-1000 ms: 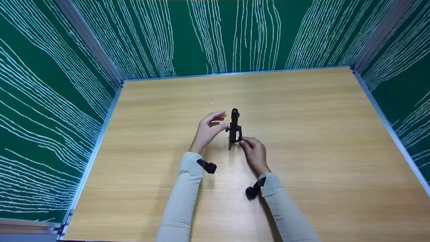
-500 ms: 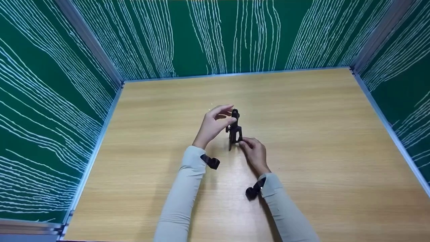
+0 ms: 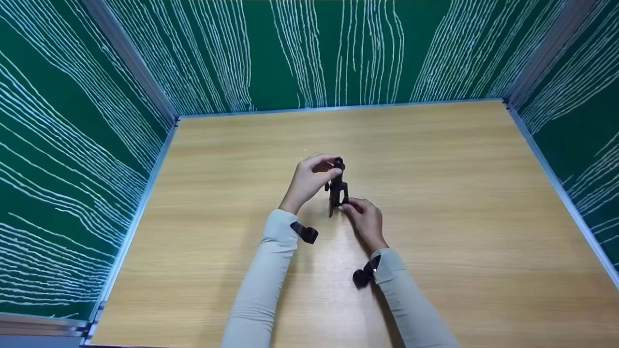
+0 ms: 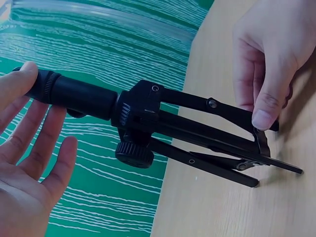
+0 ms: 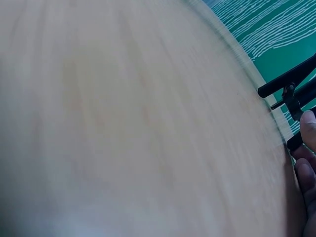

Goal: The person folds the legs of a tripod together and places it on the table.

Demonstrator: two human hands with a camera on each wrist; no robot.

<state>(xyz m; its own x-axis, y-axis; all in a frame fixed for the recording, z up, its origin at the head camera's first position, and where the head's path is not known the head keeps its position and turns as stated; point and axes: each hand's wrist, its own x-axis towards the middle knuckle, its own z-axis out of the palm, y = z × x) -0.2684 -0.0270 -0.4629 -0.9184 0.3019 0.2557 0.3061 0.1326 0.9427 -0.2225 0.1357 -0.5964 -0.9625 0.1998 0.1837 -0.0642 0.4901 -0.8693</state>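
A small black mini tripod (image 4: pixel 140 108) stands near the middle of the table, its legs partly folded out. In the left wrist view its round side knob (image 4: pixel 134 154) and hinged leg braces show. My left hand (image 3: pixel 305 181) holds the tripod's top end between thumb and fingers, the other fingers spread loosely beside the column. Low down on the right, my right hand (image 3: pixel 369 221) pinches the foot end of one leg (image 4: pixel 237 116) with thumb and fingers. Only the leg ends and a few fingertips (image 5: pixel 308 129) show at the right edge of the right wrist view.
The wooden table (image 3: pixel 464 193) is bordered by green panels (image 3: pixel 261 72) with white wavy lines at the back and both sides. Metal corner posts (image 3: pixel 138 58) stand at the back. A black wrist camera (image 3: pixel 305 234) sits on each sleeve.
My left hand has moved up and right from beside the tripod and now grips its top. The right hand stays at the leg's foot, almost unmoved.
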